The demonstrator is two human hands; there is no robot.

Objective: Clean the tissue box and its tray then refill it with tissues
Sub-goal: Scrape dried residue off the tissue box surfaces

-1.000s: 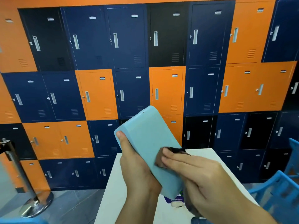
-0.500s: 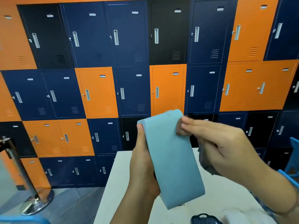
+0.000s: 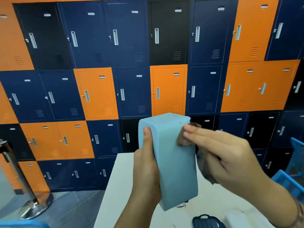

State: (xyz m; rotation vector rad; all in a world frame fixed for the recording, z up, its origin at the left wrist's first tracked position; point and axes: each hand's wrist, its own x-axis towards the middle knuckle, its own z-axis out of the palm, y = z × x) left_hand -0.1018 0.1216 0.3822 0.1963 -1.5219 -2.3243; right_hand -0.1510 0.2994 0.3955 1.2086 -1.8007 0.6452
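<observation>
The light blue tissue box [image 3: 171, 158] stands on end in the air above the white desk [image 3: 115, 195], clear of its surface. The left hand [image 3: 146, 163] is clamped around its left side, thumb on the front. The right hand [image 3: 225, 155] presses a dark cloth [image 3: 184, 139] flat against the box's upper right edge, fingers together.

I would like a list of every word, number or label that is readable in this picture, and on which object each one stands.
None can be read.
Locker door labels: small white and blue tags, too small and blurred to read.
Tissue box, held by the left hand while the right hand presses a dark cloth on it: no text visible.
Dark object on the table: no text visible.
</observation>
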